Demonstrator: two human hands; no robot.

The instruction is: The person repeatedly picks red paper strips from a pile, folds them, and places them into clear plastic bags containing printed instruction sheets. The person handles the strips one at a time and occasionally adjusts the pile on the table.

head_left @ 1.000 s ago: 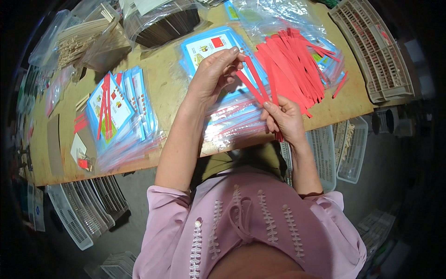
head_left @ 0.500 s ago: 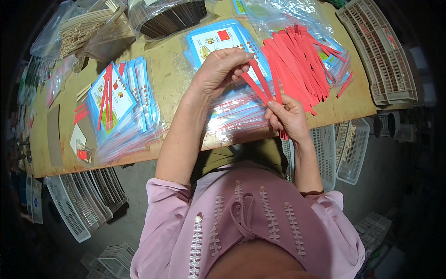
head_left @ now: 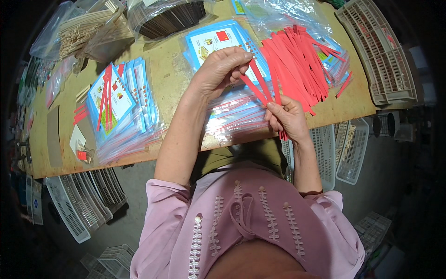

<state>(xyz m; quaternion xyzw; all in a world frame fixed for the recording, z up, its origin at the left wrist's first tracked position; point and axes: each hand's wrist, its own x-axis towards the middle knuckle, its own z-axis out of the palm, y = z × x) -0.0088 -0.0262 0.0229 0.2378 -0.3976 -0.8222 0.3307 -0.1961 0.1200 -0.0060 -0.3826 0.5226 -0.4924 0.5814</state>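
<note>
Barely a twitch since half a second back in the head view: both hands keep the same pose, while against the earliest frame the bench (head_left: 162,74) sits slightly higher.

Left hand (head_left: 220,69) has its thumb and fingertips closed on the upper ends of narrow red strips (head_left: 261,82), other fingers loosely curled; right hand (head_left: 289,116) pinches the lower ends, thumb over fingers. Two strips spread in a slim V between them, over the bench's near edge. Whether a third, beside the right thumb, is held too, nobody can tell.

Done well, this looks like light work: thin, flexible strips, so a soft pinch, tips kept apart, no creasing.

Around the hands now! Loose red pile (head_left: 297,69) at two o'clock, so close that its ends could snag. Card stack (head_left: 216,39) at eleven, partly hidden by the left hand; bagged cards (head_left: 121,100) at nine. Wooden sticks (head_left: 76,35) at ten, and a beige crate (head_left: 378,51) beyond the pile at two.
</note>
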